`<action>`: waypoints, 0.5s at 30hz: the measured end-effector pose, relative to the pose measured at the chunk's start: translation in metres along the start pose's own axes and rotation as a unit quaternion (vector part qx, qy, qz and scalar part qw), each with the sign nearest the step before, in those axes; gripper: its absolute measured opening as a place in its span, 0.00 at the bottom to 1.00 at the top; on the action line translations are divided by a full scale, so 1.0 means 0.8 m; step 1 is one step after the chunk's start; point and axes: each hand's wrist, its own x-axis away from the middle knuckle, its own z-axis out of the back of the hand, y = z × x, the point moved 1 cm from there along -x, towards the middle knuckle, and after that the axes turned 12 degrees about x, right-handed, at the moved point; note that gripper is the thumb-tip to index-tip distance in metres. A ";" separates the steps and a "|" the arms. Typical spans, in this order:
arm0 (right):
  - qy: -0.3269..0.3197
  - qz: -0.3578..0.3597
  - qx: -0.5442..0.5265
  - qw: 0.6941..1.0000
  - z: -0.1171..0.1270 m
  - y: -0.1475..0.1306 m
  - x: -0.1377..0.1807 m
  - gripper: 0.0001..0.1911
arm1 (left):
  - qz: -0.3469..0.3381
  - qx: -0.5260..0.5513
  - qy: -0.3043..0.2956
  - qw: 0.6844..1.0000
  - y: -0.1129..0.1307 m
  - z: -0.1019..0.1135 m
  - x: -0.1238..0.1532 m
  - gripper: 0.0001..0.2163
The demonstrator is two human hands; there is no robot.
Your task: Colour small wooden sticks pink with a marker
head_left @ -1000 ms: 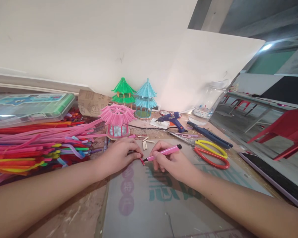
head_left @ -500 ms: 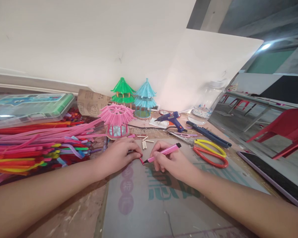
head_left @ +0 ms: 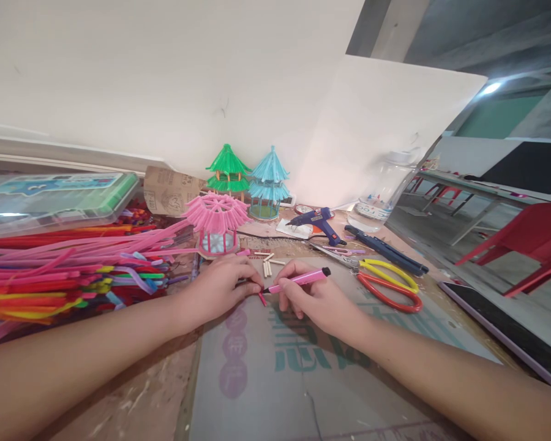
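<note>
My left hand (head_left: pixel 223 286) is closed, its fingertips pinching a short red stick (head_left: pixel 262 299) against the grey cardboard sheet (head_left: pixel 303 367). My right hand (head_left: pixel 310 297) grips a pink marker pen (head_left: pixel 299 280), whose tip touches the stick at my left fingertips. Several short pale wooden sticks (head_left: pixel 267 263) lie just beyond both hands. A pink pavilion model (head_left: pixel 217 222) stands behind my left hand.
A heap of coloured pipe cleaners (head_left: pixel 64 269) fills the left. Green (head_left: pixel 228 168) and blue (head_left: pixel 269 177) pavilion models stand at the back wall. A blue glue gun (head_left: pixel 316 222), yellow (head_left: pixel 388 272) and red scissors (head_left: pixel 388 294), and a clear bottle (head_left: pixel 379 193) lie right. A plastic box (head_left: pixel 50 196) sits far left.
The marker's tip has shifted slightly up and left towards my left fingertips, its barrel lying flatter. My left hand has held still.
</note>
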 end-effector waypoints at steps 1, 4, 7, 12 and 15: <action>0.000 -0.002 0.000 1.000 0.000 0.000 0.000 0.07 | 0.001 -0.001 0.000 1.000 0.000 0.000 0.000 0.06; -0.009 -0.001 -0.004 1.000 0.001 0.001 0.000 0.07 | 0.009 -0.003 -0.001 1.000 0.000 0.000 0.000 0.06; -0.014 0.006 -0.008 1.000 0.001 0.001 0.001 0.08 | 0.010 0.001 -0.001 1.000 0.000 0.000 0.000 0.06; -0.006 0.002 -0.003 1.000 0.001 0.000 0.000 0.09 | 0.005 0.007 -0.003 1.000 -0.002 0.000 0.001 0.06; -0.016 0.004 -0.002 1.000 0.001 0.000 0.000 0.09 | 0.004 0.008 -0.003 1.000 -0.002 0.000 0.000 0.06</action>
